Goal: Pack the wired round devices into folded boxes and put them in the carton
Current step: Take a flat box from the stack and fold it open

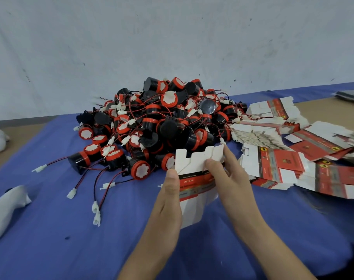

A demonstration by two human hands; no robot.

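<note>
The left hand (169, 197) grips the left edge of a half-opened box (194, 186), thumb on its face, and the right hand (232, 178) pinches its top flaps. Just beyond both hands lies the heap of devices (162, 122). Flat boxes (281, 164) lie right of the right hand.

A heap of wired devices (162, 122) blocked twelve o'clock; flat box blanks (277, 166) crowded two to three; loose leads (72, 193) trailed at ten. The half-folded box (194, 158) filled the centre. Bare blue cloth (60, 249) lay open at five and seven.
</note>
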